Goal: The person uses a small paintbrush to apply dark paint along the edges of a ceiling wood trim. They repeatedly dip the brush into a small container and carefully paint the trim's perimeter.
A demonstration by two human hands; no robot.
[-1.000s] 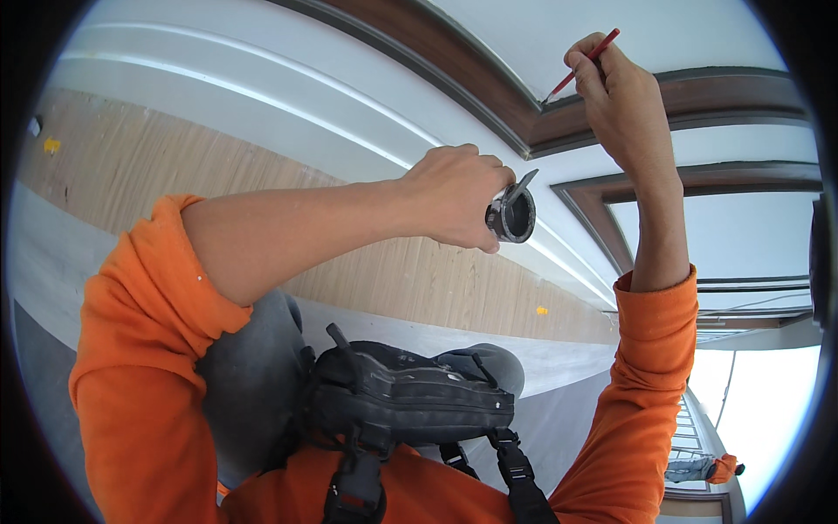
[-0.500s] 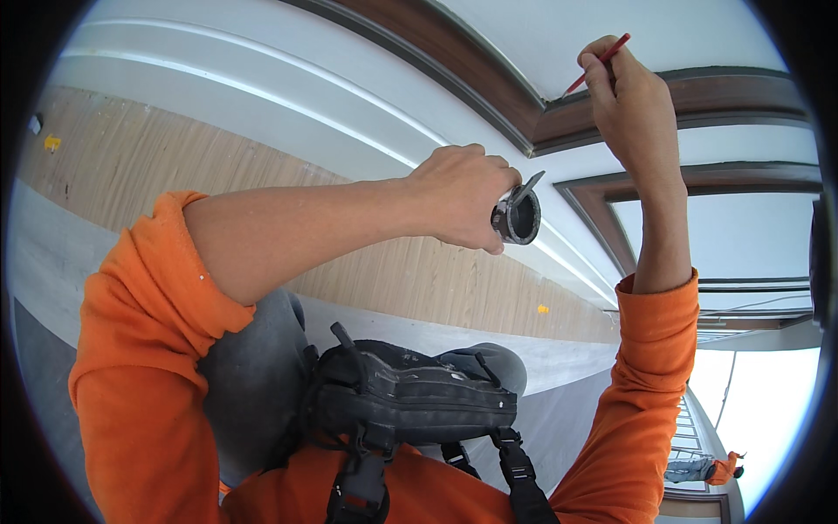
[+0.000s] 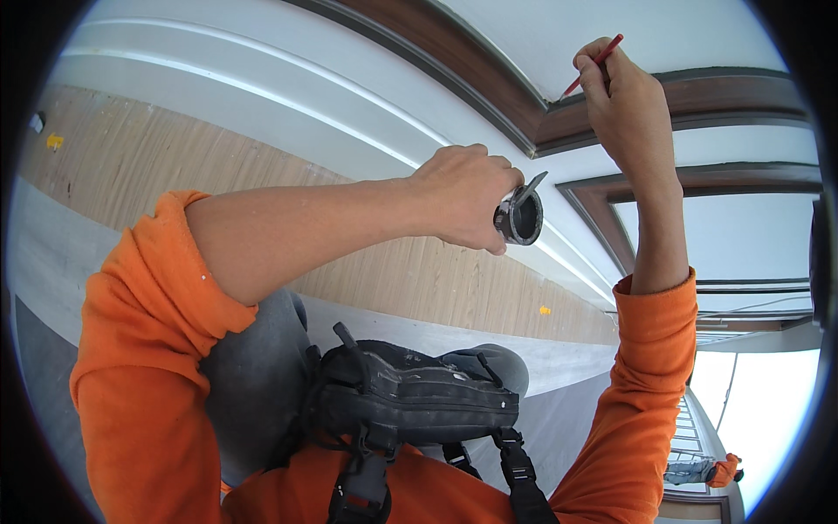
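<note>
My left hand is wrapped round a small dark, paint-smeared cup whose open mouth shows a dark inside. A flat grey blade-like piece sticks up out of its rim. Higher up, at the right, my right hand pinches a thin red-handled tool, held slanted like a fine paintbrush. Its tip lies at the inner corner of a brown frame moulding with dark edges, against the white panel. The tip itself is too small to make out.
A second brown frame stands further right. Below the white wall runs a wood-look floor strip with yellow marks. A black bag is strapped at my front. Far off at the lower right, another person in orange appears beside a railing.
My right hand and the red-handled tool have shifted slightly left along the frame's corner. The left hand and cup have barely moved.
</note>
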